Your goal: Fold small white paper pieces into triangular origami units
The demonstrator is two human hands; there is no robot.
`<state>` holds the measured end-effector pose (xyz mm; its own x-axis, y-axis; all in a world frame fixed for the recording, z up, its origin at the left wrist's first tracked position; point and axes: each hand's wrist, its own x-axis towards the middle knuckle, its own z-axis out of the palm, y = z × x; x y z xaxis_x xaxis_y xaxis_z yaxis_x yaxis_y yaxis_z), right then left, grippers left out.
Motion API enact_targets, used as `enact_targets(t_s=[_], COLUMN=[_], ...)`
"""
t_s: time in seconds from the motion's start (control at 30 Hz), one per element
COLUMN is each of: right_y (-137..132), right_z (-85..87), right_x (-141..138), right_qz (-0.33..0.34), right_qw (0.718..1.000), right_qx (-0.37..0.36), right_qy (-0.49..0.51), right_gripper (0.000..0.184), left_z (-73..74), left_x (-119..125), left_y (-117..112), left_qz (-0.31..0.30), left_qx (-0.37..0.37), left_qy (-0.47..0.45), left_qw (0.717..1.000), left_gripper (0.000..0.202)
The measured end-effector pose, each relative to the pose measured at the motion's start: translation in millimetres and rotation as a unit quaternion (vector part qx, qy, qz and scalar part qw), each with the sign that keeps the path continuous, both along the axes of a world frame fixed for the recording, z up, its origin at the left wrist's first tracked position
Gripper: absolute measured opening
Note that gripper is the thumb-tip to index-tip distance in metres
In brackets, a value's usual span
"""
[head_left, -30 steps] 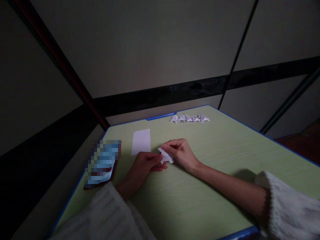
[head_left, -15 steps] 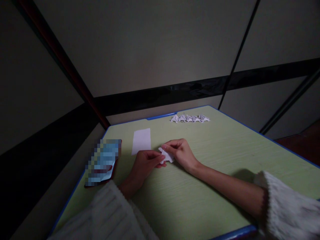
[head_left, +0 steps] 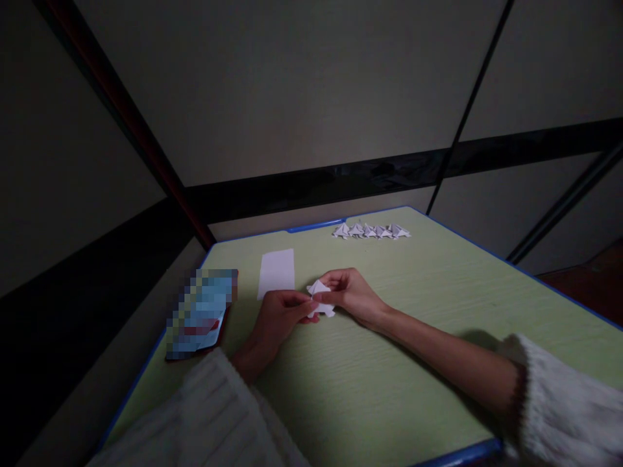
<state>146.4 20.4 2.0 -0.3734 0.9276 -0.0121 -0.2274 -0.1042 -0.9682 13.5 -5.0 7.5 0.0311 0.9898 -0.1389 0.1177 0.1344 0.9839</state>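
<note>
A small folded piece of white paper (head_left: 319,287), with a pointed end and short projecting corners, is held just above the table between both hands. My left hand (head_left: 280,319) pinches its left side between thumb and fingers. From the right, my right hand (head_left: 355,297) grips it with the thumb lying across the front; the fingers behind the paper are partly hidden. A flat white sheet of paper (head_left: 276,272) lies just beyond my left hand. Farther back, several folded white paper figures (head_left: 370,231) stand side by side in a row.
The light green table (head_left: 413,376) has a blue edge. At its left side lies a flat tablet-like object (head_left: 204,318) with a dark red border and a blurred-out surface. Panelled cabinet doors (head_left: 311,97) rise behind the table.
My right thumb has moved lower across the folded paper, and the paper's pointed upper end now shows above it. My left hand keeps its pinch with little movement.
</note>
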Motion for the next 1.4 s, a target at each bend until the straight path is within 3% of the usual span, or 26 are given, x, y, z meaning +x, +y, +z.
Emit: enact_targets(t_s=[0.17, 0.37, 0.63, 0.8, 0.97, 1.13, 1.4], right_y=[-0.2, -2.7, -0.5, -0.9, -4.6, -5.2, -0.5], right_z=[-2.2, 0.7, -0.8, 2.2, 7.2, 4.8, -1.5], right_x=[-2.2, 0.6, 2.8, 2.6, 1.2, 0.4, 0.7], right_qz=[-0.020, -0.014, -0.017, -0.022, -0.058, -0.060, -0.074], right_qw=[1.000, 0.997, 0.997, 0.991, 0.969, 0.975, 0.991], right_qx=[-0.003, 0.046, 0.039, 0.100, 0.198, 0.176, 0.099], right_qy=[-0.024, -0.059, -0.060, -0.084, -0.134, -0.119, -0.042], right_gripper=[0.021, 0.018, 0.023, 0.023, 0.020, 0.020, 0.021], left_z=[-0.3, -0.1, 1.6, 3.1, 4.5, 1.2, 1.4], left_x=[2.2, 3.3, 3.5, 4.9, 6.7, 7.2, 5.0], left_y=[0.9, 0.4, -1.4, -1.2, -2.9, -2.3, 0.8], left_qz=[0.008, -0.004, -0.015, -0.023, -0.005, 0.022, -0.053], left_qx=[-0.001, 0.004, 0.006, 0.019, 0.090, 0.122, 0.050], left_qy=[-0.005, 0.006, 0.004, -0.006, 0.056, 0.078, -0.023], left_qw=[1.000, 1.000, 1.000, 1.000, 0.994, 0.989, 0.997], left_gripper=[0.010, 0.008, 0.010, 0.015, 0.022, 0.022, 0.018])
